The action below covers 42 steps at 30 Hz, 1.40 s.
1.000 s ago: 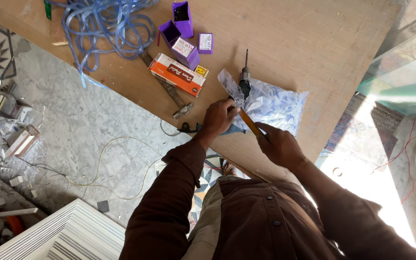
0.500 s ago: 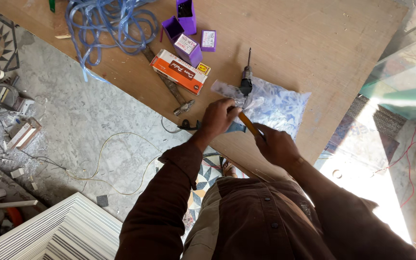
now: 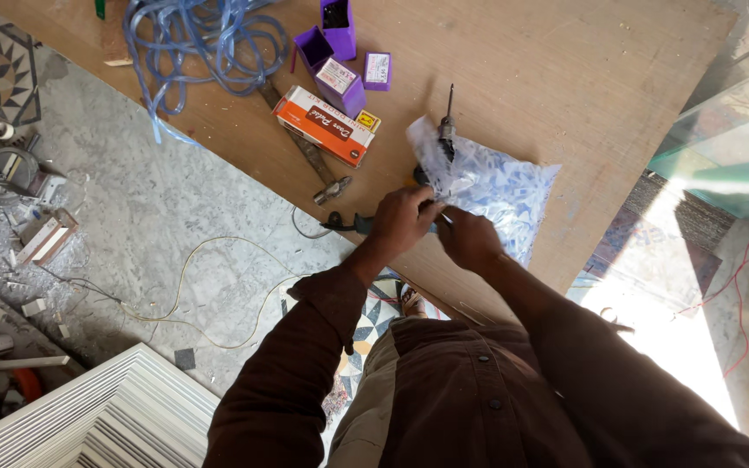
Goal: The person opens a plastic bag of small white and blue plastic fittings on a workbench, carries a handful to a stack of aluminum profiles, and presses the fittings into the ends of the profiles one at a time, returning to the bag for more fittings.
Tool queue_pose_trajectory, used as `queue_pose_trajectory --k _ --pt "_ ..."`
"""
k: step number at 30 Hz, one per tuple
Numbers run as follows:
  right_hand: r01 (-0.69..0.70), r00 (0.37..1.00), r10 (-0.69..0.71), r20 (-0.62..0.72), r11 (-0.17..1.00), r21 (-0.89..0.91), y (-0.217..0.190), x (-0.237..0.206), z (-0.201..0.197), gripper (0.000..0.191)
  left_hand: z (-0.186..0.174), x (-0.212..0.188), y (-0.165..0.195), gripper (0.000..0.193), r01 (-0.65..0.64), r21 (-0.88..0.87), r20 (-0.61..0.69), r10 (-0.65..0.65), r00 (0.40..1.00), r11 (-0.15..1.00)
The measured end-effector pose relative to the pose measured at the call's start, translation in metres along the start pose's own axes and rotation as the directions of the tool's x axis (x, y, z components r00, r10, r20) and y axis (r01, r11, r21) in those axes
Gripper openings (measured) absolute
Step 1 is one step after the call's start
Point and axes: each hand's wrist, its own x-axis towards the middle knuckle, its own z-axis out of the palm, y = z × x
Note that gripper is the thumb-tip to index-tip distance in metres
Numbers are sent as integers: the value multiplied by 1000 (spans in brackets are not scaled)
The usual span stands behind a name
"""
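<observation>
Both hands work at the near edge of the plywood board (image 3: 565,78). The left hand (image 3: 402,221) and right hand (image 3: 470,238) pinch the clear plastic bag (image 3: 500,186) of small white-blue parts. The bag looks soft, slippery and shifting; hold it at its gathered edge.

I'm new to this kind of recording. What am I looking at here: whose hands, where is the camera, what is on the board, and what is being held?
There is no machine here. The one picture comes from a camera worn on a person's head, looking down at their own brown-sleeved arms.

The left hand and right hand meet at the near edge of a clear plastic bag of small white parts, which lies on a wooden board. Both hands seem to pinch the bag or something small at it; what exactly is hidden.

A drill lies by the bag. Also on the board: an orange box, small purple boxes, a hammer and coiled blue tubing.
</observation>
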Motion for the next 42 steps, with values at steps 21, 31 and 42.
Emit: queue_pose_trajectory --k 21,31,42 --pt "-257 927 -132 351 457 852 168 -134 26 32 -38 -114 -52 75 326 -620 -20 -430 902 714" --pt "-344 939 175 297 487 803 181 -118 8 24 117 -105 42 66 382 -372 550 -131 825 846" --pt "-519 725 676 -130 661 542 351 -30 -126 26 159 -111 47 57 743 -207 513 -576 636 637"
